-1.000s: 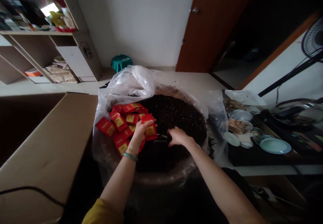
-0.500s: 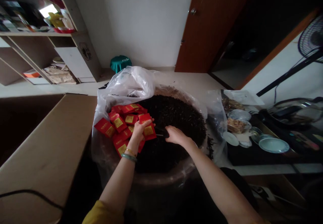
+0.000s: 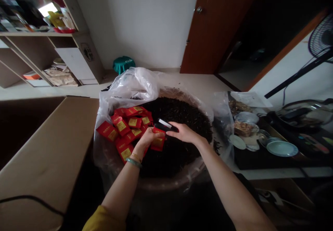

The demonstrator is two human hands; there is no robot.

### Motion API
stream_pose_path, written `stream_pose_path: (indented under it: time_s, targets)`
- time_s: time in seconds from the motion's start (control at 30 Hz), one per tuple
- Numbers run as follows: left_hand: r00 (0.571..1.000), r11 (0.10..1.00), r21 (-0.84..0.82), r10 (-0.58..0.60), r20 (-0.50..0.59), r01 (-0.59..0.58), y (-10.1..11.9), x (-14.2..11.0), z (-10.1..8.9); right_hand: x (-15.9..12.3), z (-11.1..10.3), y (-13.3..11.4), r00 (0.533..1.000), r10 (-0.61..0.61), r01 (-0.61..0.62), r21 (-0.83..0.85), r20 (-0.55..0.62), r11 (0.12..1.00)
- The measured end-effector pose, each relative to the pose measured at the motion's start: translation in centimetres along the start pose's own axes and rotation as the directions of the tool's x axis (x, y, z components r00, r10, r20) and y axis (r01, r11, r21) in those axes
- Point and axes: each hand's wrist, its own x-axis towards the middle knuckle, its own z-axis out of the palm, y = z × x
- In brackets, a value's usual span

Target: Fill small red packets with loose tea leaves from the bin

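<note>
Head camera, nearest first: a mustard sleeve (image 3: 105,219) and a green bangle (image 3: 134,162) lead to the left hand (image 3: 147,136), which pinches a red packet (image 3: 157,144) near its top. Closed round a black tool (image 3: 166,126) with a pale strip, perhaps a stapler, the right hand (image 3: 184,133) brings it to the packet's upper edge; whether it has bitten cannot be told. Both hands meet over a round container (image 3: 166,184) lined with clear plastic (image 3: 142,81). Inside, to the left, lies a pile of red packets (image 3: 121,125), a dozen or so visible; whether these are filled or fastened is unclear. Plenty of loose dark leaves (image 3: 183,111) remains beside them, so the work looks well short of finished. A cardboard box (image 3: 49,151) stands left, a worktop with a shallow bowl (image 3: 282,148) right; beyond are shelves (image 3: 87,71) and a brown door (image 3: 194,47).
</note>
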Motion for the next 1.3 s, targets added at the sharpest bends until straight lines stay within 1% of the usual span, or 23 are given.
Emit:
stream_pose_path:
  time_s: [0.07,0.17,0.27,0.37,0.47,0.73,0.87,1.0,1.13,1.23,1.3]
  targets:
    - [0.999,0.999,0.038,0.029,0.027,-0.030,-0.1,0.0,0.2,-0.1,0.1,-0.7,1.000,0.001,0.001,-0.061,0.031,0.998]
    - [0.997,0.994,0.077,0.072,0.023,-0.074,-0.3,0.1,0.4,-0.3,0.0,-1.5,0.998,0.030,-0.019,-0.178,0.058,0.984]
    - [0.998,0.995,0.077,0.060,0.023,-0.061,-0.3,0.1,0.6,-0.4,-0.1,-2.0,0.996,0.076,-0.058,-0.285,0.050,0.957]
    - [0.998,0.996,0.067,0.051,0.021,-0.052,-0.1,0.0,0.7,-0.3,0.1,-2.1,0.996,0.077,-0.059,-0.341,0.039,0.938]
    - [0.999,0.996,0.071,0.053,0.013,-0.054,-0.1,0.0,0.7,-0.2,0.4,-2.1,0.997,0.067,-0.052,-0.347,0.029,0.936]
    - [0.995,0.988,0.114,0.099,0.024,-0.101,-0.4,0.3,0.4,-0.5,-0.1,-2.0,0.998,0.053,-0.041,-0.241,0.044,0.970]
    - [0.999,0.996,0.076,0.043,0.025,-0.045,-0.3,0.1,0.5,-0.4,-0.1,-1.5,0.998,0.050,-0.040,-0.245,0.035,0.969]
    - [1.000,0.997,0.073,-0.010,0.010,0.009,-0.4,0.1,0.5,-0.2,0.2,-1.4,0.998,0.056,-0.049,-0.310,0.014,0.949]
    - [1.000,0.998,0.058,-0.003,0.009,0.002,-0.5,0.2,0.4,-0.1,0.3,-1.5,0.997,0.079,-0.068,-0.311,0.025,0.948]
    - [1.000,0.999,0.045,-0.002,0.019,0.001,-0.5,0.1,0.5,-0.1,0.3,-1.5,0.997,0.067,-0.057,-0.295,0.025,0.954]
    - [0.999,0.999,0.036,-0.022,0.028,0.021,-0.4,0.0,0.6,0.0,0.3,-1.4,0.998,0.062,-0.053,-0.310,0.021,0.949]
